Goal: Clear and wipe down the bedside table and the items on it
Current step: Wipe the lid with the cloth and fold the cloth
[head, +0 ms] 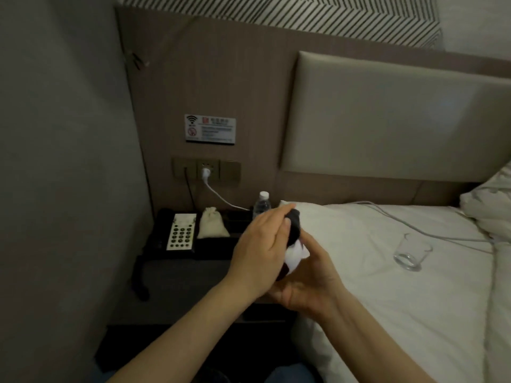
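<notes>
Over the bedside table's right edge, both hands work on a long black object with a white cloth wrapped round its middle. My left hand holds the object from the left, fingers lying along it and thumb hidden. From below and to the right, my right hand grips the cloth against it. On the table stand a black telephone with a white keypad, a small cream pouch and a water bottle with a white cap.
An empty drinking glass stands on the white bed at the right. A white cable runs from the wall socket across to the bed. The grey wall closes the left side. A padded headboard is behind.
</notes>
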Available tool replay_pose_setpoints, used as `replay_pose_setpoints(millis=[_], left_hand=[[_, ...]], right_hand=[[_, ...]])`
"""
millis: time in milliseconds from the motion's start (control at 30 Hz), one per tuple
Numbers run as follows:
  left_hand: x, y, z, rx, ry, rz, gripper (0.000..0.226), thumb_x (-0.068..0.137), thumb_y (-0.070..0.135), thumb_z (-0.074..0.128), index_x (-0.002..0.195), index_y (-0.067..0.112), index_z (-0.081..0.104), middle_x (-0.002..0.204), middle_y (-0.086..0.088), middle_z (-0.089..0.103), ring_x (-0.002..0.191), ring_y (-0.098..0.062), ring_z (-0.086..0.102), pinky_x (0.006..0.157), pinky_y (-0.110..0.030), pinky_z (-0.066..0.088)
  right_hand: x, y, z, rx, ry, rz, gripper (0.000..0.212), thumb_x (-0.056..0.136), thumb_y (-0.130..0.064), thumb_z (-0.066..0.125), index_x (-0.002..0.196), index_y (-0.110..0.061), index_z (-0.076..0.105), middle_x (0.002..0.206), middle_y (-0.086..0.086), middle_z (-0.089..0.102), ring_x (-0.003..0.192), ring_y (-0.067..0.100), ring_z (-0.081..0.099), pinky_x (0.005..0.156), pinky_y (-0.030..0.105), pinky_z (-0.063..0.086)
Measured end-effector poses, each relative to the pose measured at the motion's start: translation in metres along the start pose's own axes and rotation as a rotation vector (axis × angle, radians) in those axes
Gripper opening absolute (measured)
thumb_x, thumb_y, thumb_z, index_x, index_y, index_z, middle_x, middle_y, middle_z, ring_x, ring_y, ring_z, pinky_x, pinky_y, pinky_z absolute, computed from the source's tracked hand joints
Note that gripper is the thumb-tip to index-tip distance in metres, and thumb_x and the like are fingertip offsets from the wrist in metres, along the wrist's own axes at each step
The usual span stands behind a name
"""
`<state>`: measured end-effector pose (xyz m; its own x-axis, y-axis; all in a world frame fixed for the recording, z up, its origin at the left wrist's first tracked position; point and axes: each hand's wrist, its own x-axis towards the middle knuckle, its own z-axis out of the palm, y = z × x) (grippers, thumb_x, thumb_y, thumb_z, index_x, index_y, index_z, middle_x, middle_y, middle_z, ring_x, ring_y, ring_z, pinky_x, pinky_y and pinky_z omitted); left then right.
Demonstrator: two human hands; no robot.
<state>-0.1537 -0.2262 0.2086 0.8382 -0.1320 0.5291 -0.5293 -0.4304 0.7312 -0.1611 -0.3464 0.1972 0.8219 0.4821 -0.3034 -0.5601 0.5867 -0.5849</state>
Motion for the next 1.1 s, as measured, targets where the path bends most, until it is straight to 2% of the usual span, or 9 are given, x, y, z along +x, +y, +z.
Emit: replay_pose_setpoints(millis=[133,300,367,433,533,633,733,900,1100], left_hand=[[0.007,-0.009,-0.038,-0.267,0.002,-0.239,0.03,0.104,0.026,0.033,0.1,0.026,0.062,0.091,0.01,0.065,0.09,-0.003,0.06,0.079,-0.016,0.045],[-0.024,0.0,-0.043,-0.661,0.195,-0.441,0.031,0.104,0.03,0.033,0.1,0.04,0.063,0.089,0.023,0.072,0.083,0.007,0.067,0.068,-0.013,0.05],[-0.036,0.006,-0.038,-0.811,0.243,-0.548,0.032,0.103,0.032,0.036,0.096,0.041,0.066,0.087,0.022,0.073,0.08,0.005,0.069,0.061,-0.013,0.052],[-0.045,0.008,-0.034,-0.999,0.265,-0.698,0.03,0.101,0.032,0.041,0.101,0.03,0.071,0.092,0.005,0.076,0.084,-0.008,0.072,0.06,-0.021,0.056],[-0.047,0.004,-0.045,-1.226,0.305,-0.887,0.032,0.098,0.032,0.047,0.108,0.014,0.071,0.098,-0.011,0.075,0.088,-0.025,0.073,0.068,-0.035,0.057],[-0.042,-0.006,-0.063,-1.209,0.355,-0.848,0.03,0.097,0.031,0.049,0.11,0.014,0.07,0.1,-0.011,0.075,0.094,-0.028,0.071,0.073,-0.036,0.057],[-0.038,-0.011,-0.078,-1.029,0.292,-0.73,0.022,0.098,0.025,0.051,0.109,0.02,0.07,0.096,-0.005,0.076,0.085,-0.019,0.073,0.06,-0.027,0.057],[-0.042,-0.019,-0.082,-0.885,0.208,-0.77,0.026,0.092,0.011,0.059,0.117,0.016,0.066,0.104,-0.011,0.073,0.094,-0.024,0.07,0.071,-0.032,0.058],[-0.046,-0.022,-0.077,-1.043,0.229,-0.852,0.019,0.09,0.002,0.058,0.101,0.012,0.07,0.092,-0.014,0.073,0.079,-0.025,0.069,0.056,-0.027,0.058]], right_hand=[[0.003,0.013,0.029,-0.108,0.033,-0.056,0.058,0.054,-0.033,0.085,0.104,-0.007,0.075,0.107,0.02,0.071,0.094,0.037,0.069,0.078,0.047,0.059],[0.014,0.028,0.058,-0.374,0.158,-0.276,0.058,0.054,-0.033,0.084,0.105,-0.013,0.066,0.077,0.005,0.076,0.07,0.018,0.074,0.056,0.027,0.058],[0.019,0.033,0.059,-0.511,0.257,-0.434,0.065,0.056,-0.036,0.088,0.113,-0.016,0.063,0.092,0.004,0.076,0.081,0.015,0.074,0.062,0.024,0.057],[0.024,0.035,0.054,-0.854,0.403,-0.656,0.064,0.061,-0.043,0.087,0.114,-0.027,0.056,0.112,-0.003,0.065,0.093,0.008,0.067,0.073,0.018,0.052],[0.025,0.035,0.047,-1.372,0.523,-0.847,0.089,0.053,-0.065,0.073,0.133,-0.04,0.042,0.109,-0.015,0.039,0.095,-0.001,0.049,0.081,0.013,0.041],[0.02,0.032,0.039,-1.653,0.458,-0.909,0.104,0.056,-0.065,0.065,0.149,-0.03,0.032,0.109,-0.013,0.033,0.102,0.003,0.045,0.084,0.014,0.038],[0.015,0.034,0.036,-1.921,0.372,-0.964,0.107,0.065,-0.053,0.073,0.154,-0.024,0.021,0.12,-0.004,0.039,0.11,0.015,0.047,0.084,0.02,0.042],[0.007,0.034,0.044,-1.952,0.215,-1.071,0.106,0.065,-0.059,0.064,0.153,-0.021,0.02,0.128,-0.005,0.048,0.112,0.011,0.044,0.092,0.027,0.045],[0.008,0.037,0.04,-1.442,0.086,-0.829,0.102,0.065,-0.043,0.083,0.148,-0.038,0.024,0.136,-0.02,0.048,0.127,0.001,0.048,0.106,0.035,0.044]])
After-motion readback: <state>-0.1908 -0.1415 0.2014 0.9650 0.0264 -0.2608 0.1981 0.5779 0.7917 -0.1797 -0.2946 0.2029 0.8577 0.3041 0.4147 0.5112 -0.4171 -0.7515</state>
